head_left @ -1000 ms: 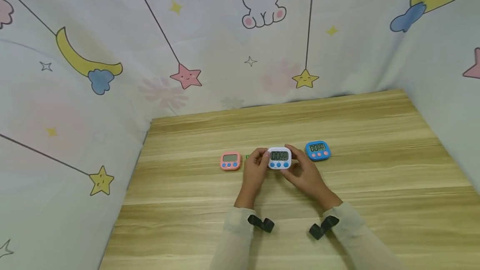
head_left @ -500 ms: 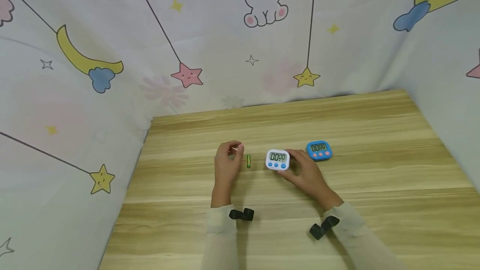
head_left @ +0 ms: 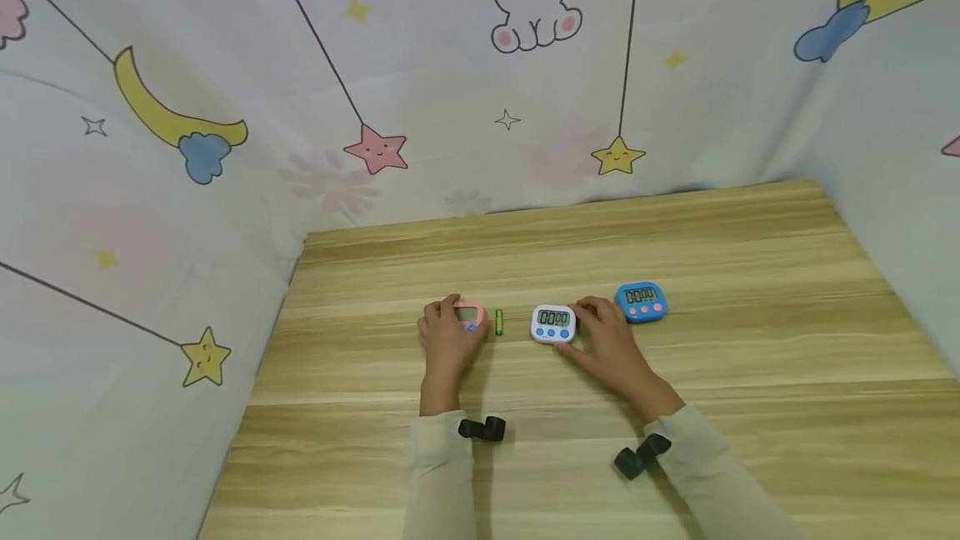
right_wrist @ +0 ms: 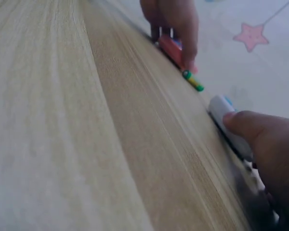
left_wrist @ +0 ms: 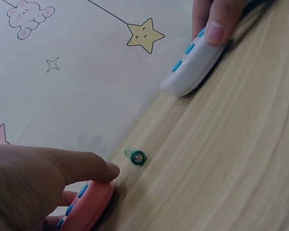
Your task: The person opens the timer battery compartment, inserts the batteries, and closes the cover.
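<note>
My left hand (head_left: 450, 340) grips a pink digital timer (head_left: 469, 314) by its sides, thumb at the right edge and fingers at the left. Its screen looks blank, and part of its front is hidden under the hand. With thumb and fingers, my right hand (head_left: 611, 352) holds the right side of a white digital timer (head_left: 553, 324) with blue buttons, showing 00:00. In the left wrist view the white timer (left_wrist: 190, 67) lies low against the tabletop. Between the two timers lies a small green battery (head_left: 498, 322), right beside the left thumb.
A blue digital timer (head_left: 641, 302) with pink buttons lies just beyond the right hand, reading 00:00. Everything rests on a wood-grain table (head_left: 360, 440). A white cloth (head_left: 450, 90) with cartoon prints hangs behind the table and along both sides.
My left hand has left the white timer, moved left and taken hold of the pink one, uncovering the battery. The right hand has brought the white timer slightly down.
</note>
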Demonstrator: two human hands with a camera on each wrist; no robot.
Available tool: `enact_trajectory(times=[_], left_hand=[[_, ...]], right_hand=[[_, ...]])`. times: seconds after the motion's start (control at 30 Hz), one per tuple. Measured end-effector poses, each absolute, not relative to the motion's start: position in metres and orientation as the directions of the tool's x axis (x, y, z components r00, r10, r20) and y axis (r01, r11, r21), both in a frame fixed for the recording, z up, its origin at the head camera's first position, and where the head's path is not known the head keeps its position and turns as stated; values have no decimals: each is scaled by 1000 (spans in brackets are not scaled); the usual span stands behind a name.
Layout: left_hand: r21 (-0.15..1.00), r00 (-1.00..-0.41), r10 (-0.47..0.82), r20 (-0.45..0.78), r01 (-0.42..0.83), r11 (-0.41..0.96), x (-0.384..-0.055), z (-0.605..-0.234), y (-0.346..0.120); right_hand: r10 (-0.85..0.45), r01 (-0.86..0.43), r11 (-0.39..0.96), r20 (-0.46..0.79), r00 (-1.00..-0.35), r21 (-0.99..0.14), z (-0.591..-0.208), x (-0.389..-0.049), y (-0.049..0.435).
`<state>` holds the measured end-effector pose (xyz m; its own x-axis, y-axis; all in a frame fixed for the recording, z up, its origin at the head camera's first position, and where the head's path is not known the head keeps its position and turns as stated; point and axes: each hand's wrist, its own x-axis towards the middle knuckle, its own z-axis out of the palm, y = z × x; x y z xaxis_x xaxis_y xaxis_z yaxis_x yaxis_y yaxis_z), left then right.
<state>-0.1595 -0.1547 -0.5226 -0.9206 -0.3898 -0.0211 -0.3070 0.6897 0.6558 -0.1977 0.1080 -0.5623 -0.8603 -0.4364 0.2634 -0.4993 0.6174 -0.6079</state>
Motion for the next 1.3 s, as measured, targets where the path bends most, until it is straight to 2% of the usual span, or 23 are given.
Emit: enact_trajectory(times=[0.1, 0.2, 0.3, 0.37, 0.47, 0.53, 0.63, 0.77, 0.87, 1.03, 1.17, 1.3], left_hand=[[726, -914, -405, -15, -288, 625, -160, -523, -156], [861, -930, -367, 27, -165, 482, -161, -520, -155], [968, -959, -262, 108, 41, 249, -162, -514, -144], [984, -971, -167, 168, 155, 87, -163, -511, -129], [974, -975, 2, 222, 222, -45, -161, -512, -99], [968, -963, 102, 249, 246, -46, -160, -514, -79], [957, -940, 185, 286, 289, -9, -159, -516, -59], [941, -932, 204, 298, 323, 98, -157, -521, -50], [949, -942, 227, 248, 283, 138, -157, -525, -49], [987, -957, 242, 162, 162, -18, -160, -532, -51], [982, -965, 211, 158, 132, -131, -160, -527, -53], [982, -961, 224, 161, 133, -134, -157, -515, -56]], right_hand=[[-438, -501, 615, 264, -859, -609, -562, -197, 107], [-391, -501, 560, 322, -862, -660, -559, -194, 106], [-300, -485, 431, 387, -872, -761, -553, -191, 106], [-264, -473, 335, 401, -877, -815, -551, -188, 107], [-298, -418, 203, 351, -888, -885, -550, -186, 110], [-353, -356, 128, 293, -889, -926, -550, -185, 112], [-394, -214, 37, 183, -901, -976, -547, -184, 115], [-390, -29, -15, 33, -920, -999, -538, -183, 117], [-380, 21, -14, -14, -925, -1000, -530, -181, 116], [-310, -110, 11, 101, -945, -994, -527, -181, 113], [-281, -253, 144, 206, -937, -957, -541, -184, 112], [-250, -351, 273, 287, -925, -895, -548, -184, 111]])
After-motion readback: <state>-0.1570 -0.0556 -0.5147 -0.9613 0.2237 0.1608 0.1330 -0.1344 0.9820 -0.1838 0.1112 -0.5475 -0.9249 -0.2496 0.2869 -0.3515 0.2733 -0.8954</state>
